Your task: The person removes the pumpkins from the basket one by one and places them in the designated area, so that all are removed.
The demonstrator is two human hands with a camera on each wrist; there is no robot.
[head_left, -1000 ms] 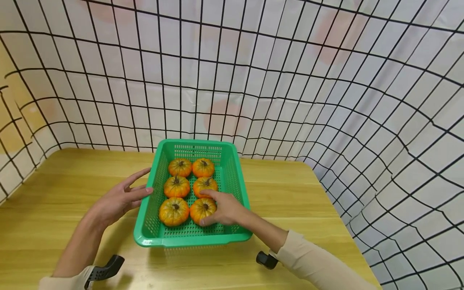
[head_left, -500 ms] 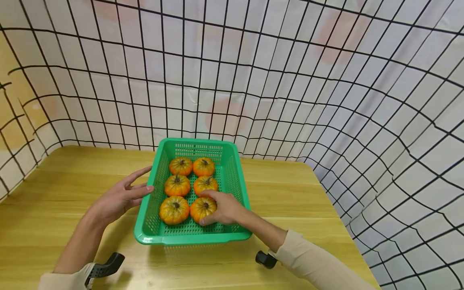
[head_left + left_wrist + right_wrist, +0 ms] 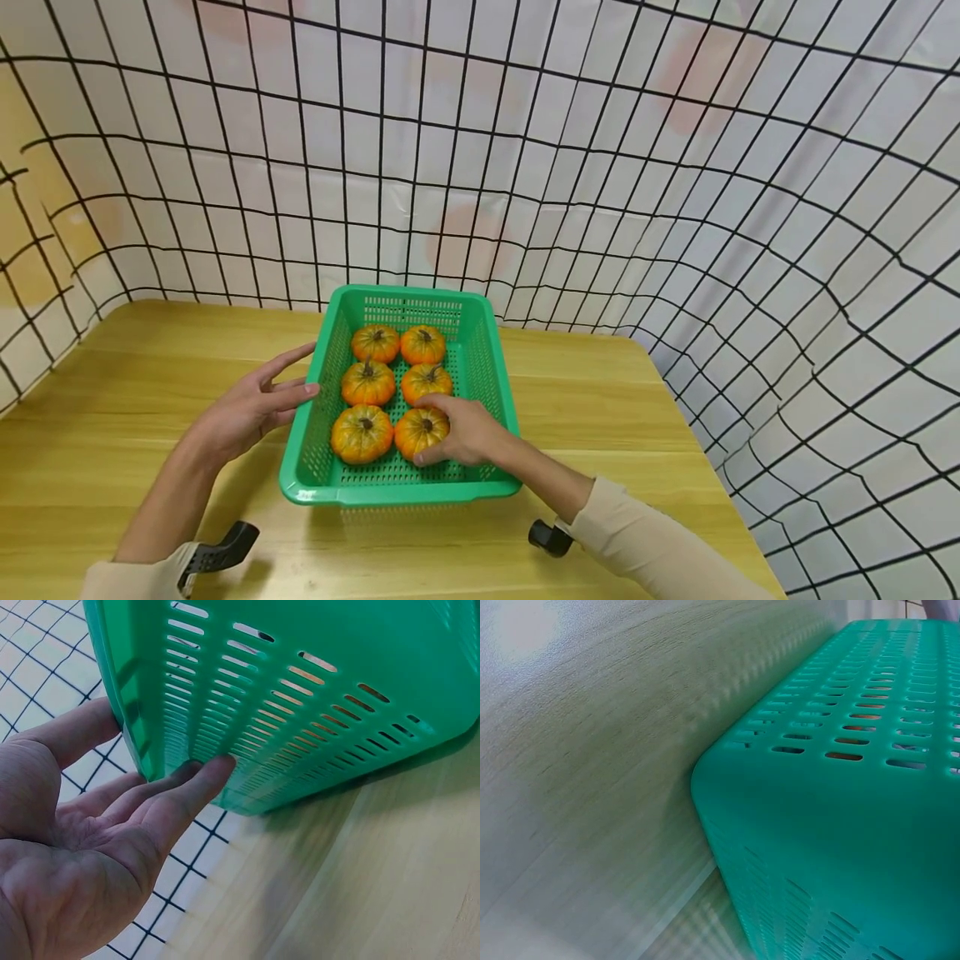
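Observation:
A green plastic basket (image 3: 397, 497) with slotted walls holds several small orange pumpkins, set in two columns. My right hand (image 3: 467, 432) reaches over the basket's right side and grips the front right pumpkin (image 3: 417, 432), thumb at its near side and fingers behind it. The front left pumpkin (image 3: 362, 435) sits just beside that one. My left hand (image 3: 97, 832) is at the basket's left side, its fingers extended, with fingertips touching the outer wall (image 3: 285, 697) and one digit at the rim. In the right wrist view only the basket's outside corner shows; the hand is out of sight.
The basket stands on a wooden table (image 3: 615, 417). Behind and to both sides rises a white backdrop with a black grid (image 3: 570, 208). Black camera mounts (image 3: 551, 538) sit by both wrists, near beige sleeves (image 3: 645, 533).
Both hands and the pumpkins keep their places relative to the basket. Only a slight shift of the head view is visible.

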